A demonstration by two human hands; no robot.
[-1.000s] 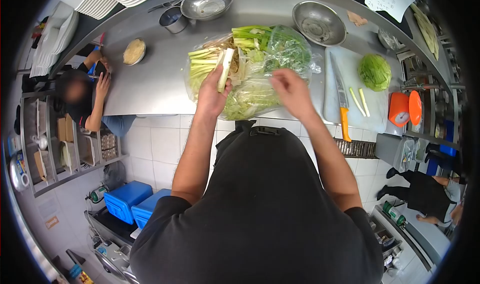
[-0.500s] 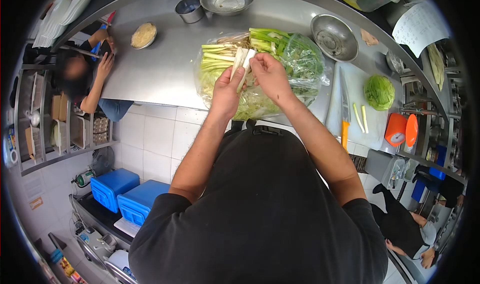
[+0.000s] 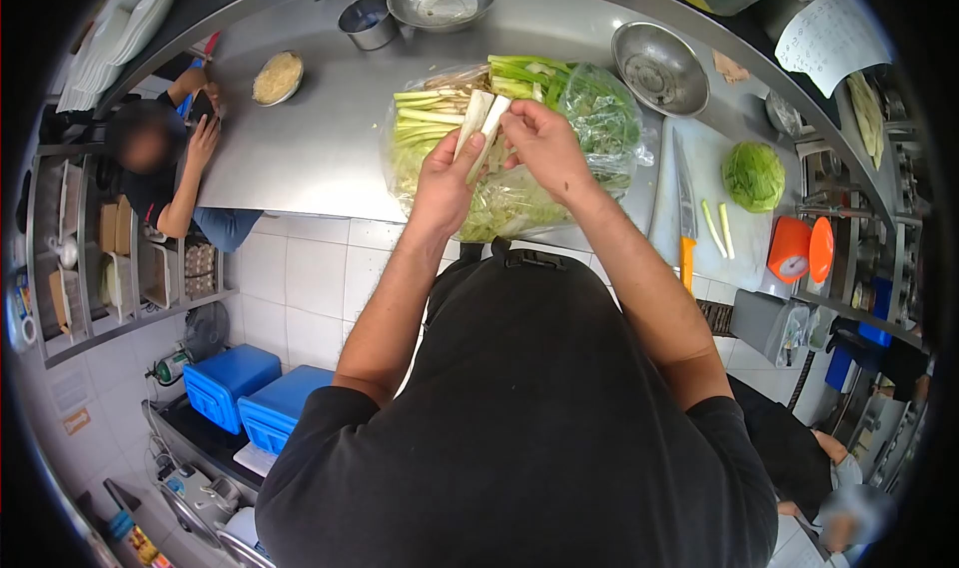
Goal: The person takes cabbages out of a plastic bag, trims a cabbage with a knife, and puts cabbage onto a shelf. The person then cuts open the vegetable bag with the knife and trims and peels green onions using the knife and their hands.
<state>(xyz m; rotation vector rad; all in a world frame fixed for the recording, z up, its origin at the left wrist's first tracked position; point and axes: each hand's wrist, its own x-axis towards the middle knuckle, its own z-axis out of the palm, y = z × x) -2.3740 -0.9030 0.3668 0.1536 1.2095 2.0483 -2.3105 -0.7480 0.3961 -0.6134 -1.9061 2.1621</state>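
My left hand [image 3: 445,183] is closed round the lower part of a white spring onion stalk [image 3: 491,120], thumb along the front. Beside it in the same grip, a pale outer layer [image 3: 474,118] stands apart at the top. My right hand [image 3: 547,148] has thumb and index finger pinched at the stalk's upper right edge, the other fingers curled. Under both hands lies a clear plastic bag [image 3: 619,173] of greens. Spring onion bunches [image 3: 425,118] lie in it with white ends to the left, and leafy green tops [image 3: 529,71] show at the back.
On the right, a white cutting board [image 3: 709,158] bears a knife [image 3: 685,208], two spring onion pieces [image 3: 717,230] and a cabbage [image 3: 753,176]. An orange scale [image 3: 789,250] stands beside it. Metal bowls [image 3: 661,68] line the back. A person [image 3: 185,178] sits at the left end.
The white stalk and the pale layer beside it have spread further apart at the top. My right hand stays at the stalk's upper end. The view has shifted slightly.
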